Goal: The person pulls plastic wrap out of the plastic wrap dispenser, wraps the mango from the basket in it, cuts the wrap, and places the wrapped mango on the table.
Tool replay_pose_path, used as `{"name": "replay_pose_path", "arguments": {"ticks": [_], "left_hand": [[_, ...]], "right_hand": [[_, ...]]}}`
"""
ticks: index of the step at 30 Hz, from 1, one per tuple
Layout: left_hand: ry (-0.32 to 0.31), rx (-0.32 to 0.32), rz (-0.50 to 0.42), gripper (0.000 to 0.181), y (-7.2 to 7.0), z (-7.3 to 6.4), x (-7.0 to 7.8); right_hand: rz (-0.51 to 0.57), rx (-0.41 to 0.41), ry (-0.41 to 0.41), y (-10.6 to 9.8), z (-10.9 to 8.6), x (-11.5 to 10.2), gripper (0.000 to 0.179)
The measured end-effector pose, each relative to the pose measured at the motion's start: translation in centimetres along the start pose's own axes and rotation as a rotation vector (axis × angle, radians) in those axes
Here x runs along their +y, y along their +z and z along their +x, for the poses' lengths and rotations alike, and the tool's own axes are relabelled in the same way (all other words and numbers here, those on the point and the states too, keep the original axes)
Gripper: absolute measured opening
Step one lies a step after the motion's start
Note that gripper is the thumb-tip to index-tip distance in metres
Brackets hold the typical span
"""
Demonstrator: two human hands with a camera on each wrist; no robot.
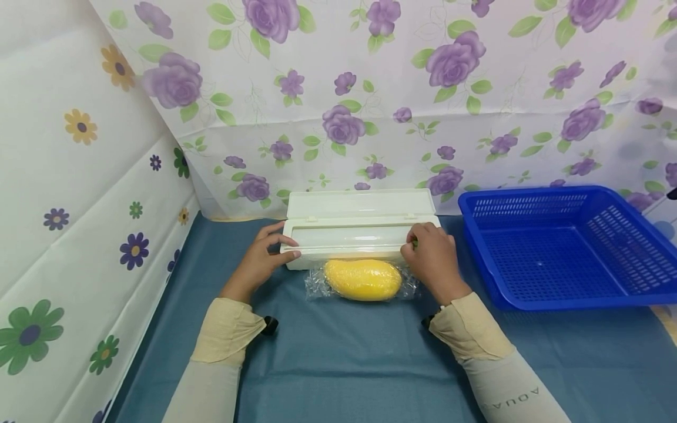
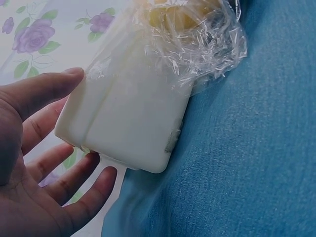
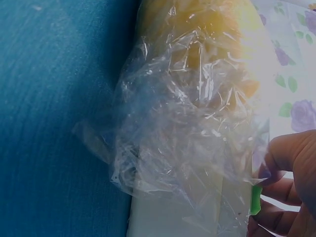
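Observation:
A white cling film dispenser (image 1: 365,226) lies lengthwise with its lid (image 1: 362,204) raised at the back. Against its front side is a yellow mango-shaped item (image 1: 363,280) in clear cling film (image 3: 182,118), whose crumpled ends spread to both sides. My left hand (image 1: 262,258) rests at the dispenser's left end, thumb and fingers spread around the corner in the left wrist view. With thumb and fingers, my right hand (image 1: 433,252) pinches a small green slide cutter (image 3: 255,200) at the dispenser's right front edge. The palm hides most of that piece from the head view.
A blue plastic basket (image 1: 478,258) stands right of the dispenser. Behind everything hangs a flowered sheet (image 1: 391,147), and another flowered sheet (image 1: 90,194) borders the left side. Blue-grey cloth (image 1: 344,358) covers the table.

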State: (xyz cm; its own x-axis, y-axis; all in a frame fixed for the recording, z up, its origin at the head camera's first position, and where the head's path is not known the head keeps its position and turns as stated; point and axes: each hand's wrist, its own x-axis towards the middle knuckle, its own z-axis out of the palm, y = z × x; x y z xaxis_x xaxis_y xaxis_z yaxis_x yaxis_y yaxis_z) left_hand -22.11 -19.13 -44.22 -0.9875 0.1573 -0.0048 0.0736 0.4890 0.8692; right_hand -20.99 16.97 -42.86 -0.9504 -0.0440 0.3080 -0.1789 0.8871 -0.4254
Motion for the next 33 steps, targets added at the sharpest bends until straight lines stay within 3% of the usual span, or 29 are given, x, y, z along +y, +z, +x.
{"name": "replay_pose_path", "arguments": {"ticks": [19, 33], "left_hand": [[0.013, 0.003, -0.034, 0.027, -0.3, -0.2, 0.0], [0.012, 0.008, -0.051, 0.029, -0.4, -0.2, 0.1]], "right_hand": [[-0.009, 0.061, 0.002, -0.1, 0.0, 0.9, 0.012], [-0.018, 0.055, 0.012, -0.1, 0.0, 1.0, 0.014]]}}
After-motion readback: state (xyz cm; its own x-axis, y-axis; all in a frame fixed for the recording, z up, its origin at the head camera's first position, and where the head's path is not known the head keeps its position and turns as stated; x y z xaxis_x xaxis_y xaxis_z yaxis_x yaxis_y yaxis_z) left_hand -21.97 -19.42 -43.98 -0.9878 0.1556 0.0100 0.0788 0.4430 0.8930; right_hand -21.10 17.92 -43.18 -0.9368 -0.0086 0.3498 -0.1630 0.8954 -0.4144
